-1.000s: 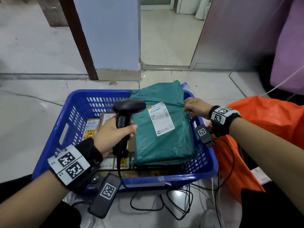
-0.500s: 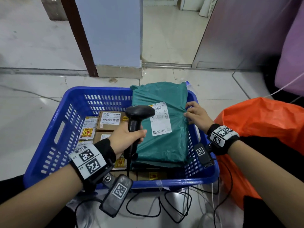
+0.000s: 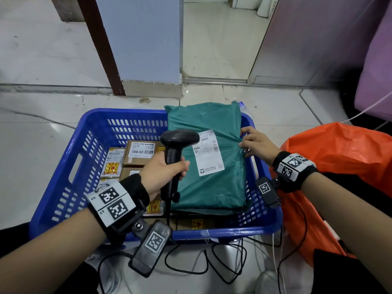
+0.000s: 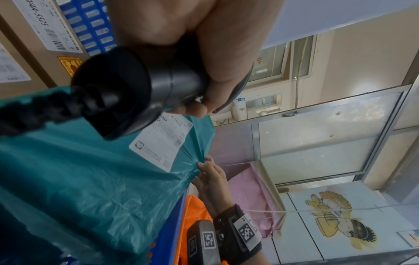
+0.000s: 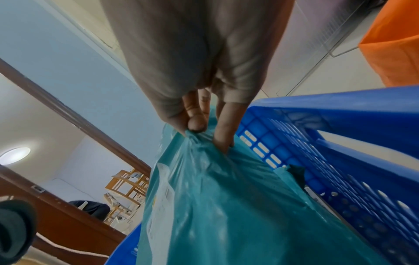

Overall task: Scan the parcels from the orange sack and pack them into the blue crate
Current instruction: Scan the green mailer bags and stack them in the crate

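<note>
While held over the blue crate (image 3: 63, 166), black scanner (image 3: 176, 149) upright in left hand (image 3: 161, 172), fingers curled round the handle, head turned toward the white label (image 3: 209, 152) of the green parcel (image 3: 212, 183). Right hand (image 3: 257, 143) at the parcel's right edge, thumb and forefinger pinching a fold of the green film (image 5: 192, 134), another finger (image 5: 224, 129) pressing straight down beside it, close to the crate's right wall (image 5: 340, 161). Parcel lying tilted in the right half of the crate, far end resting on the back rim and sticking out past it, near end low inside. Under and left of it, brown boxes (image 3: 142, 152) with white labels and yellow stickers, packed flat on the crate bottom; scanner and left hand partly hiding them. Orange sack (image 3: 343, 158) on the floor just right of the crate, behind the right wrist. Black cables (image 3: 222, 262) looping on the floor in front of the crate. Beyond the crate, blue pillar (image 3: 144, 39) with brown door frame (image 3: 99, 45); purple fabric (image 3: 375, 71) at far right.
</note>
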